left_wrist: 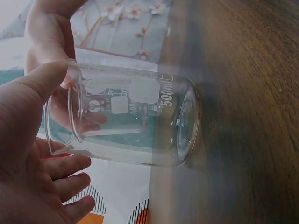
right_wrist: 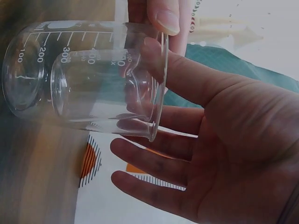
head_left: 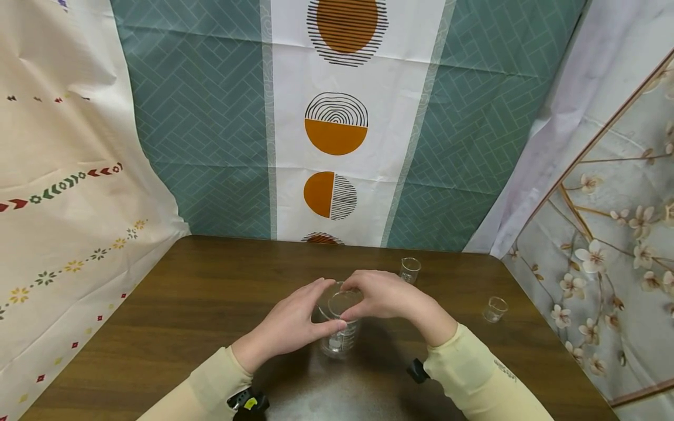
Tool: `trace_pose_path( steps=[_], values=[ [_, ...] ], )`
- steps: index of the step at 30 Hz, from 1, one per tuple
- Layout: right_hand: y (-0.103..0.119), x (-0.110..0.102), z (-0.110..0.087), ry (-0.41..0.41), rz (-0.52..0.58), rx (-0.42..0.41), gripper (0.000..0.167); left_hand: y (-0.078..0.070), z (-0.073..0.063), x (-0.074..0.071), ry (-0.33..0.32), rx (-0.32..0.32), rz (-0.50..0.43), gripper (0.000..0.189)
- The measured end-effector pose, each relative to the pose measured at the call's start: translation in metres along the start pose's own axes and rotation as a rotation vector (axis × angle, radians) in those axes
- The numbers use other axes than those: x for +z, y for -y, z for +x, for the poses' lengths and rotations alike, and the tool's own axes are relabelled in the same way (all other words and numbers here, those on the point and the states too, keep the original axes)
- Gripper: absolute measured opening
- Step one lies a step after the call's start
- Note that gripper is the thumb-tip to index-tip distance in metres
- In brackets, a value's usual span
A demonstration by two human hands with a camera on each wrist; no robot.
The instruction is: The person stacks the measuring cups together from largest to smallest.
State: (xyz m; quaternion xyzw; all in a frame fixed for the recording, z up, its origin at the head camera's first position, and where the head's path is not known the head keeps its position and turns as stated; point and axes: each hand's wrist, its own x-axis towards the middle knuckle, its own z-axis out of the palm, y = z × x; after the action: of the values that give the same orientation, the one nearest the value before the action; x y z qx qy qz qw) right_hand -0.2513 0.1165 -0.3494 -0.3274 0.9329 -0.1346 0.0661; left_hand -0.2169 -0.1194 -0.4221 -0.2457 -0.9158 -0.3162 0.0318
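I'm watching left hand point(head_left: 295, 321) pinching large beaker point(head_left: 339, 346) by its rim from nine o'clock, right hand point(head_left: 387, 295) pinching small beaker point(head_left: 344, 304) from two o'clock, small beaker hanging inside large beaker, above its base

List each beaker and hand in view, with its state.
Left hand: holding the large beaker at its rim.
Right hand: pinching the inner beaker near its rim.
Large beaker: upright.
Inner beaker: upright, above the large one's floor.
Back beaker: upright, partly hidden.
Right-side beaker: upright, apparently empty.
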Motion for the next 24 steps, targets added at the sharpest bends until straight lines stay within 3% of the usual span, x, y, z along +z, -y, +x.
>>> trace_pose_path(
  steps=[7, 24],
  values=[
    [0.005, 0.003, 0.004, 0.008, -0.056, -0.002, 0.045, 0.001, 0.001, 0.001, 0.006, 0.000, 0.004, 0.094],
    [0.006, 0.006, 0.017, 0.119, -0.087, 0.017, 0.042, 0.000, 0.000, 0.000, 0.003, 0.006, -0.004, 0.094]
  ],
)
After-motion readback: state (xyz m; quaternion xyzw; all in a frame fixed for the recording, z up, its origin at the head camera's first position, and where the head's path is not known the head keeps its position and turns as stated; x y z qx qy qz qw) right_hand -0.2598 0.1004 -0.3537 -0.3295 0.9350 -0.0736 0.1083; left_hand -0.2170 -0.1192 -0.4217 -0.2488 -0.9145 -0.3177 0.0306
